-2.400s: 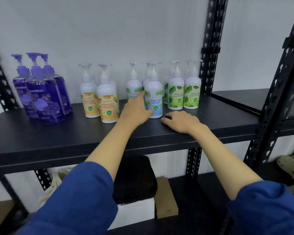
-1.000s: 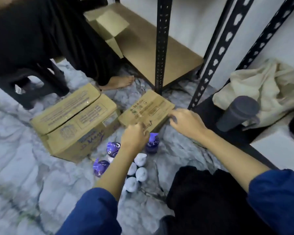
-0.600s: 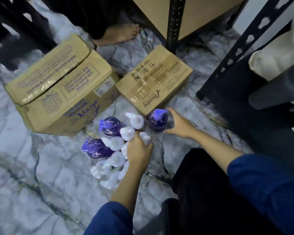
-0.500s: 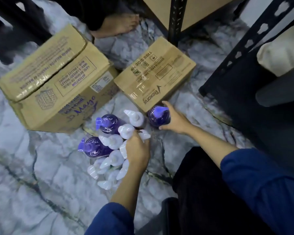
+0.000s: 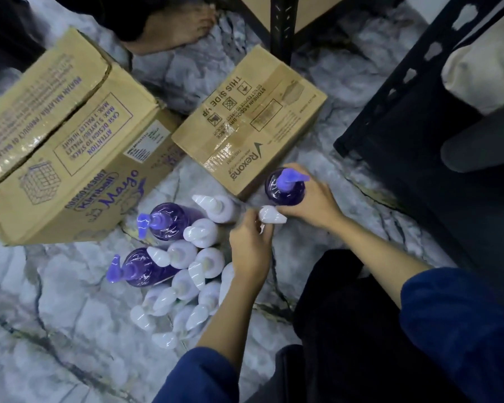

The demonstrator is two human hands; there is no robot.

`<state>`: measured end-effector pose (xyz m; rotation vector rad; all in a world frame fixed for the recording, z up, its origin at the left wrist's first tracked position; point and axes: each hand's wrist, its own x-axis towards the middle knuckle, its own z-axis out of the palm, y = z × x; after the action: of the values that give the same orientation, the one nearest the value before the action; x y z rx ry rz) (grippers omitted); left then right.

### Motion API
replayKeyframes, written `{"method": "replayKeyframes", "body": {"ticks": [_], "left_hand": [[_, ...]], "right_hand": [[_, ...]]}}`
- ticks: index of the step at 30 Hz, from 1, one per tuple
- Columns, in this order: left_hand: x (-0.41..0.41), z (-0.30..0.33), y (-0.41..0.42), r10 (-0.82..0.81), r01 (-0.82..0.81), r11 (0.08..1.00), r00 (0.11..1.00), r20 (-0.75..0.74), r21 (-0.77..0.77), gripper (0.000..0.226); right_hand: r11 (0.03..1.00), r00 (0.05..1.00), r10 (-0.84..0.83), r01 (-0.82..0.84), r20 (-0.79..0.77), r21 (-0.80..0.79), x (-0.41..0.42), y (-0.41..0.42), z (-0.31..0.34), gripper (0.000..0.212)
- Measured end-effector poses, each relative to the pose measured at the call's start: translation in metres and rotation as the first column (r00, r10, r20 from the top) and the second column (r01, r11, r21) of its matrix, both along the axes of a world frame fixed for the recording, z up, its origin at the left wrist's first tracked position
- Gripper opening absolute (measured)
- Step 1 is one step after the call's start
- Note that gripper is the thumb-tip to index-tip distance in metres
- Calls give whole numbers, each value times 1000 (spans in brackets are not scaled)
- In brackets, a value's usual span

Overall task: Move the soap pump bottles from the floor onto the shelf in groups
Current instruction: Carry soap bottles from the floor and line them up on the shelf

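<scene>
Several soap pump bottles stand clustered on the marble floor (image 5: pixel 56 301). My right hand (image 5: pixel 312 199) grips a purple bottle (image 5: pixel 285 187) next to the small carton. My left hand (image 5: pixel 250 245) holds a white bottle whose pump head (image 5: pixel 271 215) sticks out above its fingers. Two more purple bottles (image 5: pixel 169 221) (image 5: pixel 140 267) stand on the left of the cluster. Several white bottles (image 5: pixel 186 274) fill the middle and front. The black shelf frame (image 5: pixel 396 91) rises at the right.
A large cardboard box (image 5: pixel 64 141) lies at the left and a smaller Rexona carton (image 5: pixel 250 117) sits behind the bottles. Another person's bare foot (image 5: pixel 172 33) is at the top. A shelf upright (image 5: pixel 281 27) stands behind the carton. A dark cup (image 5: pixel 477 146) sits at the right.
The view dropped from the shelf to the floor. My right hand closed round the purple bottle, and my left hand shifted right, taking hold of a white bottle.
</scene>
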<state>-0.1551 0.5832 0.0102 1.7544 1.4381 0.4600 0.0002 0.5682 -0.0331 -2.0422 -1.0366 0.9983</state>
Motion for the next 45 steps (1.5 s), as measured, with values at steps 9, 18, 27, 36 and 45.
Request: {"method": "replayKeyframes", "body": {"ticks": [9,18,27,36,45], "left_hand": [[20,-46,-18,99,-67,951,991,94,-301,77],[28,-91,-6,121,-127,916,992,-40,-380,72],[33,-68,-8,172,-121,947,973,152,-296,51],[46,-5,5,157,-110,982,929,336,-153,60],[59,117,35,60,-90,995,858,511,33,72]], "right_hand": [[992,991,-120,122,-52,32,35,-22,-14,97],[969,914,-201,237,-352,64,32,-15,-60,97],[919,855,-356,393,-377,23,36,-11,-45,74],[883,824,-369,455,-430,115,32,2,38,75],[780,835,-343,508,-429,366,34,14,179,89]]}}
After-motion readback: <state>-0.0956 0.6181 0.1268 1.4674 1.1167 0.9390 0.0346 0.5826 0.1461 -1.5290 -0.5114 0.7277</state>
